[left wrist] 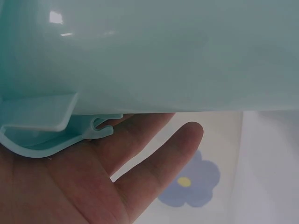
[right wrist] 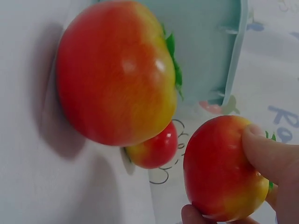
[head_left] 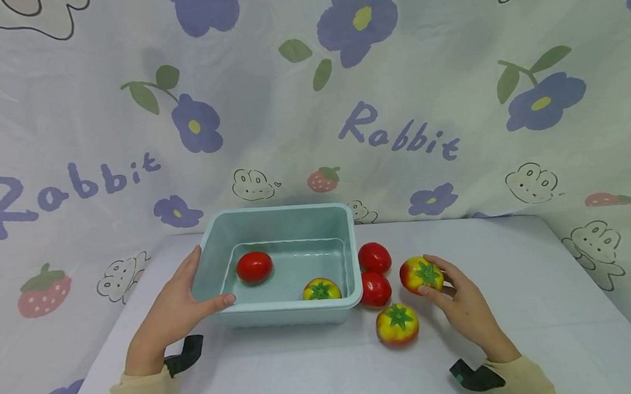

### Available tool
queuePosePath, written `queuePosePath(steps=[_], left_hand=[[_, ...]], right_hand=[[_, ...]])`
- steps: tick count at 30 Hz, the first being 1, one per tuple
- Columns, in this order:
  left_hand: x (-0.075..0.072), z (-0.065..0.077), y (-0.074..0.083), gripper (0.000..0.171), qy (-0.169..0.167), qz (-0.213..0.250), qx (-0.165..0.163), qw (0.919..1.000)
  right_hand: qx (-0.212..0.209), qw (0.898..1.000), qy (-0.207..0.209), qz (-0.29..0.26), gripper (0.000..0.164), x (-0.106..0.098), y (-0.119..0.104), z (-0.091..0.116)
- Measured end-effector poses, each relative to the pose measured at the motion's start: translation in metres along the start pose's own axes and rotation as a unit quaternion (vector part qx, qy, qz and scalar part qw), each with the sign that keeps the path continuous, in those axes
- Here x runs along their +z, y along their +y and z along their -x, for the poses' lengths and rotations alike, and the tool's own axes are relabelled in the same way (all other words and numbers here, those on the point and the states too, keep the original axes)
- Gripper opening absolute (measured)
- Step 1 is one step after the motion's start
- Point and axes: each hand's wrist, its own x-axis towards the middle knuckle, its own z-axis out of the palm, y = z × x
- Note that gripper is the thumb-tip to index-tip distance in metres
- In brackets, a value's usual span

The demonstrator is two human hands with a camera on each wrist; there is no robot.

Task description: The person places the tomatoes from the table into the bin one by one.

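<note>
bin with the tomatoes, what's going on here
A person's left hand holds the bin at its left end, while the right hand grips a tomato to the right of it. Two tomatoes are in the bin; three others sit outside, on its right.

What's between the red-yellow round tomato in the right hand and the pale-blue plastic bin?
Two glossy, round, red-topped tomatoes lie there, beside the bin, as the head view shows.
</note>
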Motion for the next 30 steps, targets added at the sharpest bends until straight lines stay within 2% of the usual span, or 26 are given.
queuePosePath(steps=[15,23,30], left_hand=[[-0.001,0.001,-0.002,0.121,-0.001,0.004,-0.003,1.0],[0.003,0.001,-0.003,0.122,-0.001,0.014,-0.001,0.9999],[0.001,0.0,-0.002,0.122,0.003,0.004,0.001,1.0]], right_hand=[[-0.026,0.999,0.006,-0.033,0.062,-0.001,-0.014,0.003],[-0.072,0.996,0.014,-0.047,0.061,0.0,-0.021,0.002],[-0.079,0.995,0.016,-0.053,0.061,0.003,-0.032,0.0]])
